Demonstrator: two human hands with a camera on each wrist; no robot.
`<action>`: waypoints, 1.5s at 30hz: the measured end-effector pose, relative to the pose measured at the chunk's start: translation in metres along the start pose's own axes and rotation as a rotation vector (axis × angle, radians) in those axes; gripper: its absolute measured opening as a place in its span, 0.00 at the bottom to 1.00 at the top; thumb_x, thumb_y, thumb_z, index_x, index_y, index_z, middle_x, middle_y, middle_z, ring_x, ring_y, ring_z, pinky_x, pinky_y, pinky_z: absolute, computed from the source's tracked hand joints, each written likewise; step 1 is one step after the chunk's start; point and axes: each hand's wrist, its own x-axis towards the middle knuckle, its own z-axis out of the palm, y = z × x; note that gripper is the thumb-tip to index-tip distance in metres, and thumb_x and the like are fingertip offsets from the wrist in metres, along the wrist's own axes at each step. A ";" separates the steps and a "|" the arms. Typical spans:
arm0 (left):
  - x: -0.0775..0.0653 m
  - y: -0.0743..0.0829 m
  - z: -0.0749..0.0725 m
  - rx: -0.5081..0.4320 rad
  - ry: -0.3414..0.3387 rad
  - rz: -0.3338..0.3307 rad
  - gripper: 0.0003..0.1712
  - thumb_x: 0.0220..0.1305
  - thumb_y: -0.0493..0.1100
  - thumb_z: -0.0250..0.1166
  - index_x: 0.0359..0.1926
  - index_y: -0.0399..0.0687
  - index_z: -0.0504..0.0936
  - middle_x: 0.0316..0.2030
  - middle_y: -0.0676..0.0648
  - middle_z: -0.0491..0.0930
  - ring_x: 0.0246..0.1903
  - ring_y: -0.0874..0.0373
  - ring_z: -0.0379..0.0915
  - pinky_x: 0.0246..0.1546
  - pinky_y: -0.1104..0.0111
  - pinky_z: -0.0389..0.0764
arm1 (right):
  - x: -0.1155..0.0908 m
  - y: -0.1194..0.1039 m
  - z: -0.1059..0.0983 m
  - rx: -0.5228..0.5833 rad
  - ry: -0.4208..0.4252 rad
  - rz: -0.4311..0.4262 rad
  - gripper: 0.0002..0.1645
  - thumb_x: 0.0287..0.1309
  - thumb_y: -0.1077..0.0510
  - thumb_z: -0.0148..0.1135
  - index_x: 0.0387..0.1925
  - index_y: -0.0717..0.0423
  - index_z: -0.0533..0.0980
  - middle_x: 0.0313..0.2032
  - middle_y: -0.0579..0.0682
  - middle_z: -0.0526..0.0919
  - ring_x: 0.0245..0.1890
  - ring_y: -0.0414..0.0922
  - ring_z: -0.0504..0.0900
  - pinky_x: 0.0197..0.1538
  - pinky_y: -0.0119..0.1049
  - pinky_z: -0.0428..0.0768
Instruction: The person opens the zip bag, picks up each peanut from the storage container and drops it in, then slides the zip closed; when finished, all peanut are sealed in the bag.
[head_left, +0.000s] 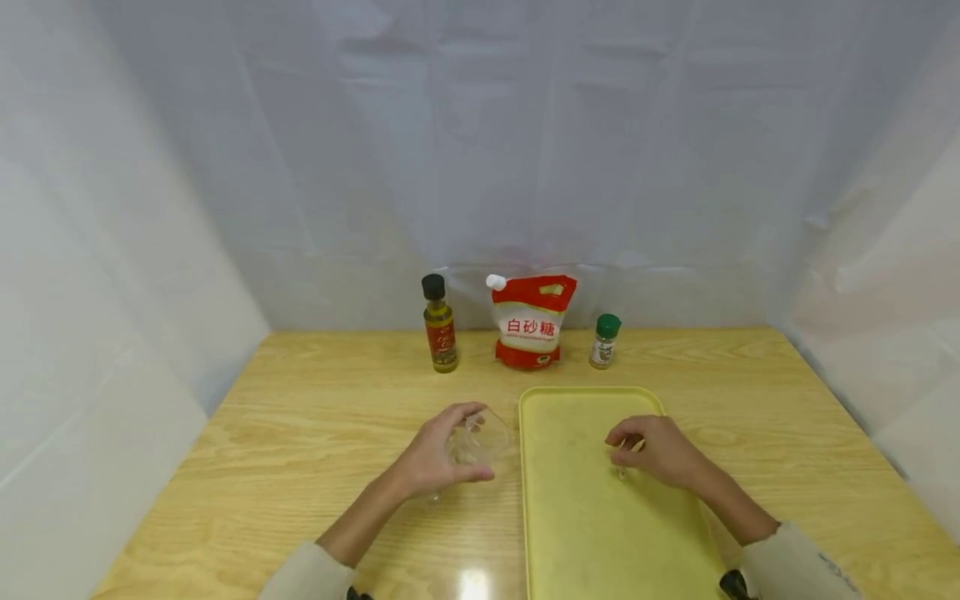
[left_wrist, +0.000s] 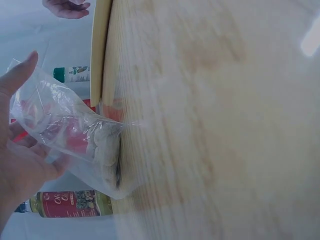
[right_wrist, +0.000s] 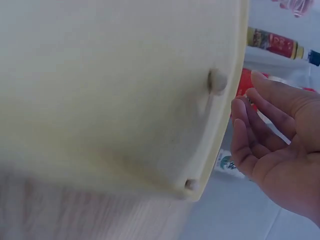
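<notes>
My left hand [head_left: 431, 457] holds a clear plastic bag [head_left: 486, 440] just left of the yellow tray [head_left: 577, 533]. In the left wrist view its thumb is at the bag's mouth and the other fingers lie behind the film. Beige, rounded pieces [left_wrist: 106, 150] sit in the bag's bottom; their kind is unclear. Over the tray, my right hand [head_left: 660, 450] has loosely bent fingers, with nothing visible between thumb and fingertips. Close by the right hand is a small beige piece [right_wrist: 218, 81] over the tray; a second small piece [right_wrist: 191, 184] lies near the tray's corner.
Behind the hands stand an olive oil bottle [head_left: 441, 333], a red and white sugar pouch [head_left: 531, 325] with a white cap, and a green-capped spice jar [head_left: 603, 343]. White sheeting [head_left: 480, 167] hangs behind the wooden table [head_left: 337, 392].
</notes>
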 end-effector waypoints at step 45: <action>0.001 -0.001 0.003 0.008 0.002 0.019 0.48 0.44 0.51 0.77 0.66 0.49 0.65 0.58 0.44 0.74 0.59 0.47 0.69 0.61 0.49 0.71 | 0.025 -0.029 0.012 0.122 0.016 -0.006 0.08 0.60 0.58 0.62 0.36 0.60 0.80 0.33 0.49 0.84 0.31 0.40 0.82 0.31 0.27 0.79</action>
